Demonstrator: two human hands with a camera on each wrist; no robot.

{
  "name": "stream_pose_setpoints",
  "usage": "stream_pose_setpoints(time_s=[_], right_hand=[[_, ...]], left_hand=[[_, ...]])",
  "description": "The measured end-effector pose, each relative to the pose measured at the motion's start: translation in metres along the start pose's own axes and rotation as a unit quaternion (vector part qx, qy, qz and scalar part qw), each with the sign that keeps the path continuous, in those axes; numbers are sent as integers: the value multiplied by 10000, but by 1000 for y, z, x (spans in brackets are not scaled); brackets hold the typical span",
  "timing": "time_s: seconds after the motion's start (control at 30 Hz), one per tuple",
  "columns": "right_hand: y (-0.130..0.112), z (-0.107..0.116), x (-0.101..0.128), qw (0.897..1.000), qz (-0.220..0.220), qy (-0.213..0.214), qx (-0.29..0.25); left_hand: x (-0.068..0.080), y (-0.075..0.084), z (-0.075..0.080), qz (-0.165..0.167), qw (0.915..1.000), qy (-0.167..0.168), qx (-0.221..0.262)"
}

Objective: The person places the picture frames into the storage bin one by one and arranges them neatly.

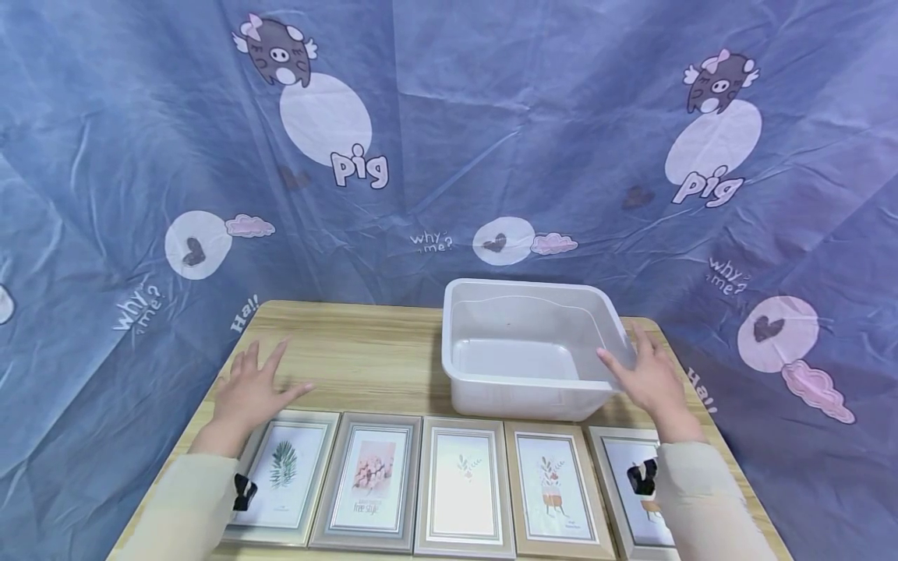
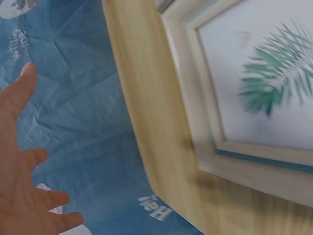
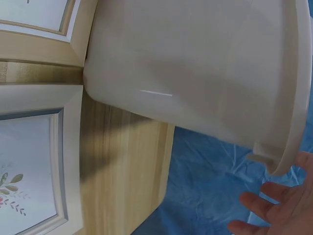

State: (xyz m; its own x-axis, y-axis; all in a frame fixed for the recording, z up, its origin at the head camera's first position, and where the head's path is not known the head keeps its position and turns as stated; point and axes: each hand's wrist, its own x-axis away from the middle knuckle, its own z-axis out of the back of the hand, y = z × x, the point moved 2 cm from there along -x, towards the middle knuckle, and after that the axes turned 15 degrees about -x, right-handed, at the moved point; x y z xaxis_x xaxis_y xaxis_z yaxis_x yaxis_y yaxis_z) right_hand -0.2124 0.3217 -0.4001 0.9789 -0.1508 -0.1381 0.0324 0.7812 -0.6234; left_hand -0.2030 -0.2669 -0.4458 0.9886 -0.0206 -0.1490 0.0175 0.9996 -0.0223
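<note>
Resting against right hand [image 1: 648, 379], translucent white plastic tub [image 1: 522, 312], rectangular, empty

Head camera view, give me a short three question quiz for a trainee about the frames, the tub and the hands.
1. How many picture frames lie in the row along the near edge of the light wooden table?
2. True or false: the clear plastic rectangular tub holds a frame.
3. Which hand is at the tub's rim? A) left hand B) right hand

Key:
1. Five, from the leaf-print frame rightwards.
2. False; it looks empty.
3. B; the left hand hovers open over the table.
</note>
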Motion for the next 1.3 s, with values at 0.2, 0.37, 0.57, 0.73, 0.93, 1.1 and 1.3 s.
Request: stream_pose_setpoints(time_s=[0.2,0.37,0.57,0.73,0.93,1.1,1.3], right_hand=[[7,0,1,9988,-214,-160,-412],[12,0,0,9965,-234,-213,-780],[19,-1,0,9930,-279,-201,-1133],[23,-2,3,9860,-507,-308,-1561],[92,-21,-22,9578,-1102,-454,-2615],[150,-39,-43,9354,-1272,-266,-3289],[170,-52,-48,8893,-1598,-218,-4280]], left_hand=[[9,-17,-6,181,9995,-151,227],[15,-30,-12,357,9977,-310,491],[23,-45,-22,487,9948,-509,731],[28,-57,-31,489,9909,-594,1101],[31,-63,-40,597,9828,-796,1557],[32,-64,-46,760,9735,-1142,1831],[36,-68,-58,878,9538,-1516,2442]])
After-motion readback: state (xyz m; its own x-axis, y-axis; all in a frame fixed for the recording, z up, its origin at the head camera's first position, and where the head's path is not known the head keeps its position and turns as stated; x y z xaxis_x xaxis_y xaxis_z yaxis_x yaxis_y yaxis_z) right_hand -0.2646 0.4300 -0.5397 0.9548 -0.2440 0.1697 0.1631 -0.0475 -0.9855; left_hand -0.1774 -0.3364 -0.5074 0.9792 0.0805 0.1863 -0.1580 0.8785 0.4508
